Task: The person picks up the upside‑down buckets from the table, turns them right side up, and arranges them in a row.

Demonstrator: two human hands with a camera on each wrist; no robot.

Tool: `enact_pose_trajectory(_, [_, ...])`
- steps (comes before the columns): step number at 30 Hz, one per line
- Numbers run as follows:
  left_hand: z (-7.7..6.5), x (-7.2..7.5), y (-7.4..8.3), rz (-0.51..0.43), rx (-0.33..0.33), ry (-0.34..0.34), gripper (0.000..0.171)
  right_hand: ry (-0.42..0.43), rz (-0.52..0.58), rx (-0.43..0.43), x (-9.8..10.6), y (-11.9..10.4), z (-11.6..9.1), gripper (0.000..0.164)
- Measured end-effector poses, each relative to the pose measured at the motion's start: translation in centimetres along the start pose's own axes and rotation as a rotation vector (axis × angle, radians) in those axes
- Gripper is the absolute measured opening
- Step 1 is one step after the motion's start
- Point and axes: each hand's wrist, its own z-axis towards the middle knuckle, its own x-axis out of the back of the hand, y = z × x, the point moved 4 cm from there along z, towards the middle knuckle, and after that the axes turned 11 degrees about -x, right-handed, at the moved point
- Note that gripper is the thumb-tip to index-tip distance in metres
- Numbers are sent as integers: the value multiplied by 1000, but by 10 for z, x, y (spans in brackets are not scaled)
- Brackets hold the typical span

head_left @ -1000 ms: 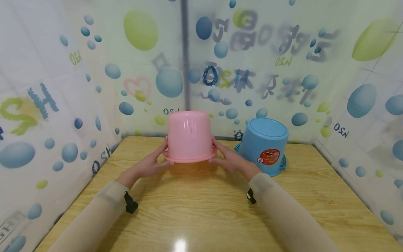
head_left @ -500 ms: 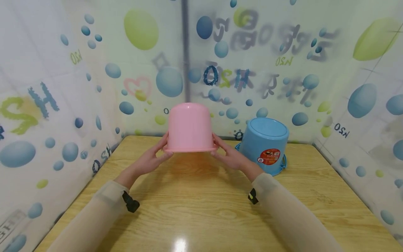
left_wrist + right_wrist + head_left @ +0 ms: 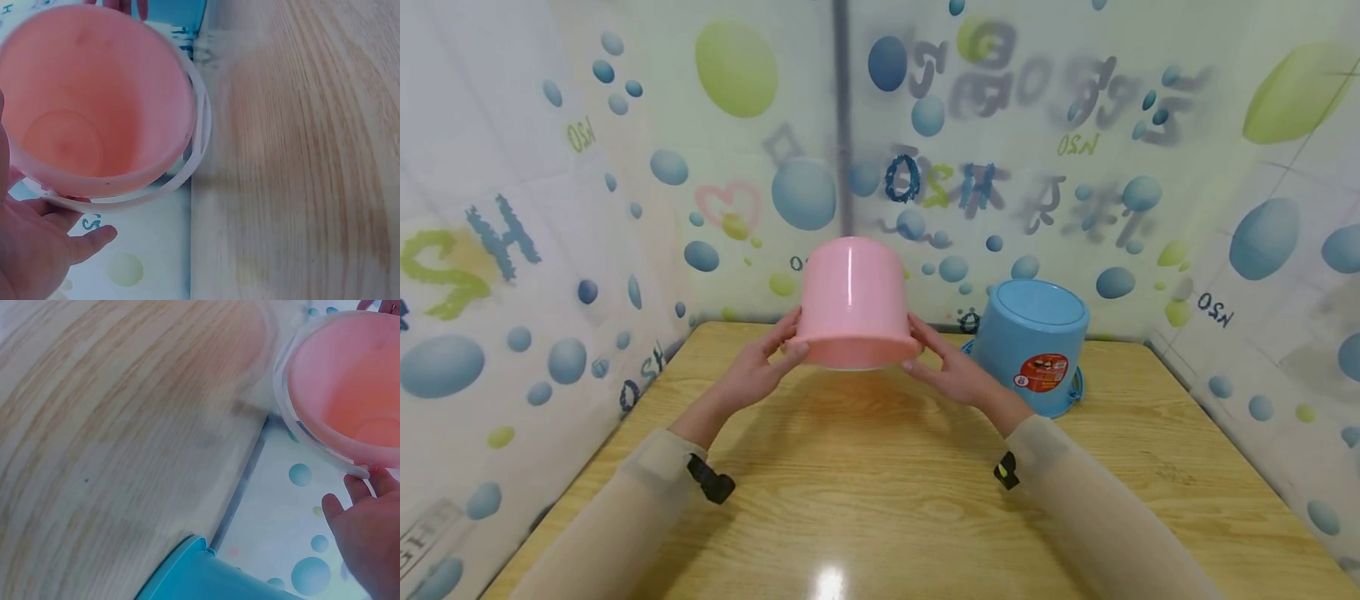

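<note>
Pink plastic bucket (image 3: 853, 287), mouth down, was grasped by left hand (image 3: 751, 369) and right hand (image 3: 957, 372) above a yellow wood-grain table (image 3: 865, 500), far centre, some fingertips hidden, round inner base (image 3: 65, 144) shown only in wrist views, blue plastic bucket (image 3: 1006, 337) at right, cropped in right wrist view

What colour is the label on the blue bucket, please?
The label is mostly red; it shows best in the head view.

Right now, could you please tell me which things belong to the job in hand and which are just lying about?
In use: pink bucket, left hand, right hand.
Apparently just there: blue bucket, upside down and unheld; table; patterned backdrop.
</note>
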Motion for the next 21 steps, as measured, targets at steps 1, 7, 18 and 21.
enact_pose_trajectory(1, [0,0,1,-18,-2,6,77,0,14,9,0,-1,0,85])
enact_pose_trajectory(7, [1,3,8,-99,-7,48,73,-2,80,92,3,-5,0,86])
enact_pose_trajectory(18, [4,9,12,-174,-68,112,77,-14,206,156,9,-14,-1,94])
enact_pose_trajectory(21, [3,11,12,-195,-67,123,83,-5,216,137,11,-17,-3,96])
